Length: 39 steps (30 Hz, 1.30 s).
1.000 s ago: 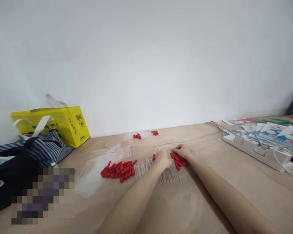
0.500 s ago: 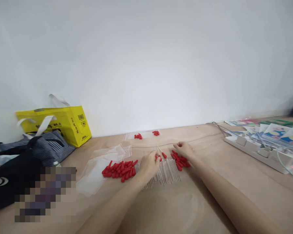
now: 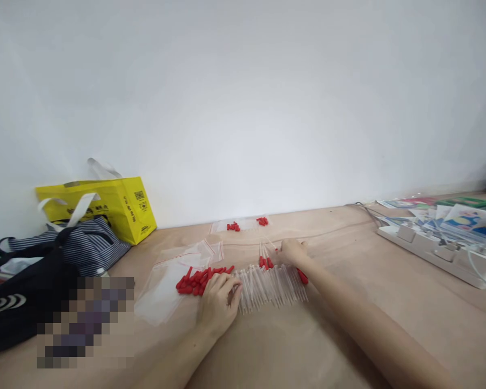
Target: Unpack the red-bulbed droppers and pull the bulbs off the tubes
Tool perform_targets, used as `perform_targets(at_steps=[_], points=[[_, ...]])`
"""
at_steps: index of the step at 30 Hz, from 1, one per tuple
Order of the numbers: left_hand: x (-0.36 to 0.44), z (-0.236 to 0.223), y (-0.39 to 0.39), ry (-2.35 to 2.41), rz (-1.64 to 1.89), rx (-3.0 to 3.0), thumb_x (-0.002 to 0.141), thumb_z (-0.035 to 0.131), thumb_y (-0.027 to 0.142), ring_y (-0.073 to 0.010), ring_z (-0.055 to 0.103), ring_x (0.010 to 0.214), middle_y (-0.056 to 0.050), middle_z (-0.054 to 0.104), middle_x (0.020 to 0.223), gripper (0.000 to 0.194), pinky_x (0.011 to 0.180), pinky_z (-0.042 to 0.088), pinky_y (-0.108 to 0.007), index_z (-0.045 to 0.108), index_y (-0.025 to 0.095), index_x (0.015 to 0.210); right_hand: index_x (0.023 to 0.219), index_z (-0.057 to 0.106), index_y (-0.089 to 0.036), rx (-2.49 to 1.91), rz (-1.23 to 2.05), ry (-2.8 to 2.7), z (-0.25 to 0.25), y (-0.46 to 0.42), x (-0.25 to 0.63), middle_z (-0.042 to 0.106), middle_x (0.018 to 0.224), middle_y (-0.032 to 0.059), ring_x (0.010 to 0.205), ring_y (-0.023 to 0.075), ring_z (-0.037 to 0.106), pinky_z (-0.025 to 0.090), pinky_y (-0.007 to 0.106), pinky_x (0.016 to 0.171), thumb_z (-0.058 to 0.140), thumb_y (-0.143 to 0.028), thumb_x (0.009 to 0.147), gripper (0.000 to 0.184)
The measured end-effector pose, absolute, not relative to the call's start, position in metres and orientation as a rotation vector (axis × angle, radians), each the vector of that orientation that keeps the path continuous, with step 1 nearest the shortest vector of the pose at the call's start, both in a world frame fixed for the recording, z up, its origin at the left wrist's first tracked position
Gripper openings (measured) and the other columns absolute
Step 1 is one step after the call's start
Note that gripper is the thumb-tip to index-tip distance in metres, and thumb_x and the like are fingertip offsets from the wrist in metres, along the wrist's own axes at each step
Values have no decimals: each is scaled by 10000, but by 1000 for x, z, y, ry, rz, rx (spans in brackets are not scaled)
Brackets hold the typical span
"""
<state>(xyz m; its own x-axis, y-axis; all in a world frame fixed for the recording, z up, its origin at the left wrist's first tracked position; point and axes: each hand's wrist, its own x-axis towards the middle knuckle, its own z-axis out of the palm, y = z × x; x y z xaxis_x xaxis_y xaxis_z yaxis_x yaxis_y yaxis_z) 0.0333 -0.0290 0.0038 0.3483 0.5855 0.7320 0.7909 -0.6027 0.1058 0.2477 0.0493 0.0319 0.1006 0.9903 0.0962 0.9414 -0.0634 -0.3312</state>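
My right hand (image 3: 294, 251) is closed around the red bulb of a dropper (image 3: 271, 242), whose thin glass tube points away to the upper left. Just left of it lie a few droppers with red bulbs (image 3: 266, 263). My left hand (image 3: 221, 300) rests at the left end of a row of clear glass tubes (image 3: 273, 286), its fingers half curled and the thumb apart; I see nothing held in it. A pile of loose red rubber bulbs (image 3: 194, 282) sits beside its knuckles. More red bulbs (image 3: 303, 276) are partly hidden behind my right forearm.
Clear zip bags (image 3: 162, 286) lie left of the pile. Farther back, a filled bag (image 3: 249, 223) holds red bulbs and tubes. A yellow bag (image 3: 133, 210) and striped bag (image 3: 93, 243) stand at left. At right are a power strip (image 3: 433, 254) and printed cards (image 3: 465, 219).
My left hand has moved left and nearer, from the droppers to the tubes' left end. My right hand has shifted left from the right-hand bulbs and now holds a dropper beside the few laid there.
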Motion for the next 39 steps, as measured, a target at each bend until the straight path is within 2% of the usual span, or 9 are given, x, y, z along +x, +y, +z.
perform_targets(at_steps=[2, 4, 8, 12, 15, 18, 23, 28, 39], points=[[34, 3, -29, -1228, -1087, -2341, 790, 448, 194, -163, 512, 716, -12, 594, 719, 164, 662, 401, -294, 599, 196, 725, 715, 594, -146, -1963, 151, -1988, 35, 31, 250, 641, 797, 110, 819, 232, 566, 282, 378, 776, 483, -245, 760, 155], [35, 2, -30, -1196, -1086, -2304, 790, 457, 204, -181, 516, 779, -30, 609, 789, 163, 702, 393, -319, 619, 199, 809, 802, 569, -169, -1810, 95, -2086, 32, 8, 252, 634, 838, 62, 803, 177, 552, 261, 342, 807, 424, -224, 813, 156], [44, 2, -36, -1012, -1120, -2207, 802, 473, 238, -208, 501, 873, -63, 616, 919, 215, 795, 354, -369, 609, 211, 967, 708, 526, -178, -1217, -180, -2244, 9, -34, 251, 593, 713, 15, 735, 157, 503, 233, 335, 787, 487, -218, 798, 105], [54, -1, -42, -828, -1077, -2209, 809, 485, 233, -182, 510, 823, -24, 638, 832, 151, 821, 310, -375, 629, 240, 856, 674, 511, -173, -988, -268, -2110, -14, -51, 243, 554, 631, -6, 659, 128, 451, 221, 328, 777, 420, -194, 839, 190], [55, -3, -43, -782, -982, -2244, 809, 462, 174, -144, 506, 709, 17, 625, 679, 170, 812, 290, -359, 614, 233, 855, 763, 548, -179, -918, -288, -2038, -20, -53, 235, 563, 651, -5, 663, 127, 441, 218, 325, 774, 418, -193, 843, 153], [53, -5, -43, -789, -946, -2255, 797, 443, 142, -131, 487, 656, 27, 610, 633, 184, 797, 280, -357, 604, 226, 825, 871, 578, -211, -904, -336, -2010, -23, -53, 230, 572, 675, -8, 691, 137, 447, 209, 338, 780, 467, -225, 826, 121], [51, -5, -43, -787, -901, -2297, 766, 475, 163, -137, 449, 626, 41, 574, 562, 125, 771, 270, -364, 566, 211, 695, 769, 607, -238, -932, -391, -2001, -29, -54, 231, 533, 608, -25, 665, 131, 425, 199, 356, 785, 505, -231, 810, 111], [51, -4, -45, -798, -881, -2307, 758, 493, 157, -132, 428, 610, 53, 555, 528, 111, 748, 265, -351, 544, 209, 674, 666, 585, -202, -933, -380, -2035, -31, -56, 235, 494, 578, -11, 657, 137, 389, 204, 355, 748, 493, -204, 794, 158], [49, -5, -46, -782, -973, -2323, 795, 429, 143, -136, 434, 614, 41, 579, 553, 182, 733, 256, -347, 563, 214, 693, 674, 569, -187, -830, -314, -2047, -25, -63, 238, 466, 580, -12, 628, 129, 380, 226, 345, 730, 464, -169, 745, 128]])
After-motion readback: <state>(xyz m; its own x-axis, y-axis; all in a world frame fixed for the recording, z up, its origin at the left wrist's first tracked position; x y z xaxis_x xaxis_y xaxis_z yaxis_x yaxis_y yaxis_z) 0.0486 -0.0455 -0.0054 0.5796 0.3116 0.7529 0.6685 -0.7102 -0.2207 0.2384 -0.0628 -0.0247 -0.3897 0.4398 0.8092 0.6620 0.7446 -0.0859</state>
